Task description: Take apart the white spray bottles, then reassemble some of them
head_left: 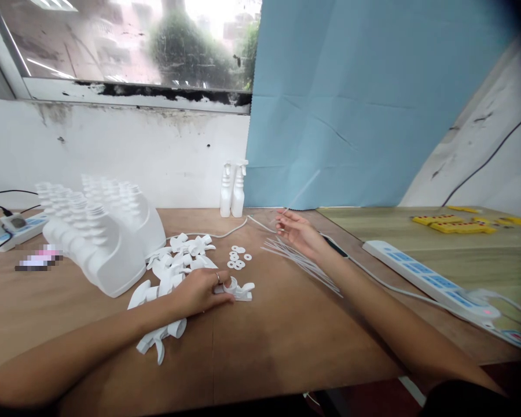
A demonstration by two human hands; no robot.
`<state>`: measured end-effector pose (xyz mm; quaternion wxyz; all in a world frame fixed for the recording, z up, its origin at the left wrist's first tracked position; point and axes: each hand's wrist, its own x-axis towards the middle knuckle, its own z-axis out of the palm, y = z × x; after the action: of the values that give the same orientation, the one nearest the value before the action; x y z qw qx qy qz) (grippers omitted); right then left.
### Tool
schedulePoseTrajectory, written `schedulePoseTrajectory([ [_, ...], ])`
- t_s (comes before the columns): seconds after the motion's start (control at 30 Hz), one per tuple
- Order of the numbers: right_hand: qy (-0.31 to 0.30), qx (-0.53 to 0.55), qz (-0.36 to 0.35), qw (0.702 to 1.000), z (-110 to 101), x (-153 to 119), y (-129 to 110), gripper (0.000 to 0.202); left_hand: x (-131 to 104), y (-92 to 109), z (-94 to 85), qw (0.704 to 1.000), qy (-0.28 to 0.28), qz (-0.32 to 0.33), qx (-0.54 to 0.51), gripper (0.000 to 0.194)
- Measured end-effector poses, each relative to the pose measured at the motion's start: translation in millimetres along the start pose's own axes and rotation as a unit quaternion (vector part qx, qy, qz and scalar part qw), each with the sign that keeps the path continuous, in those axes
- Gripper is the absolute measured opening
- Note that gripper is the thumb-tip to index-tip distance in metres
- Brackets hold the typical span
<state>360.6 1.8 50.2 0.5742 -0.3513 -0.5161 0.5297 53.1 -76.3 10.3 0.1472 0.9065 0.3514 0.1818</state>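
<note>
My left hand [206, 291] is closed around a white spray head [242, 291], low over the brown table. In my right hand [297, 231] a thin clear tube [304, 188] is pinched, slanting up to the right. Beneath and beside that hand, a bundle of thin white tubes [306, 266] is spread on the table. Several small white rings [238, 256] lie between the hands. A pile of white spray heads [178, 263] is left of and behind my left hand, with more under the forearm.
White bottles [113, 249] are grouped at the left. Two bottles with spray heads [232, 194] stand by the wall. Power strips [429, 278] lie right and far left, with a cable crossing the table [260, 370]. Yellow pieces [454, 223] lie far right.
</note>
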Motion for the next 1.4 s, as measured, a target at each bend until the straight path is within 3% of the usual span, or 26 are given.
schedulePoseTrajectory([
  [0.23,-0.064,-0.074,-0.009,0.995,48,-27,11,0.028,-1,-1,-0.6,0.998,0.022,0.038,-0.043,0.034],
  [0.4,-0.198,-0.077,-0.026,0.977,79,-47,13,0.030,1,4,-3.2,0.997,0.001,-0.036,-0.065,0.033],
  [0.5,-0.230,-0.072,-0.054,0.969,90,-58,18,0.029,2,6,-4.0,0.994,0.001,-0.058,-0.095,0.039],
  [1.0,-0.220,-0.105,-0.106,0.964,95,-65,22,0.026,2,3,-2.5,0.994,-0.007,-0.042,-0.101,0.045],
  [1.4,-0.241,-0.120,-0.103,0.958,101,-41,27,0.026,2,3,-2.2,0.994,-0.003,-0.053,-0.100,0.039],
])
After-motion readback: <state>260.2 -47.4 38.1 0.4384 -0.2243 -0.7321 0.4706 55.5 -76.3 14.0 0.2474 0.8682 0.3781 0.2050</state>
